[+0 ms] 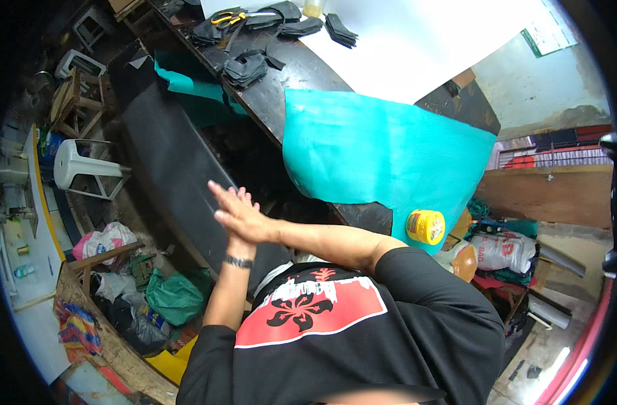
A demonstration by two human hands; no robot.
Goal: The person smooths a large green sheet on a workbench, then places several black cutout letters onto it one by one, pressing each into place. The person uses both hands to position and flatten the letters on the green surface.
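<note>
My right hand (246, 219) lies across my left hand (241, 246), palm toward palm, with the fingers stretched out. No object shows between them, though the touching palms are hidden. The left wrist wears a metal-banded watch (239, 261). Beneath both hands runs a long black sheet (163, 142), sloping away to the upper left. To the right of the hands, a large teal sheet (382, 148) drapes over the edge of the dark table (308, 67). A yellow round tub (426, 227) sits on that sheet's lower right part, near my right elbow.
Yellow-handled scissors (228, 18) and stacks of cut black pieces (246, 67) lie on the table's far left. A big white sheet (416, 40) covers its back. White stool (85, 163), wooden stool (79, 101) and green bag (178, 295) are at left; a white sack (503, 252) is at right.
</note>
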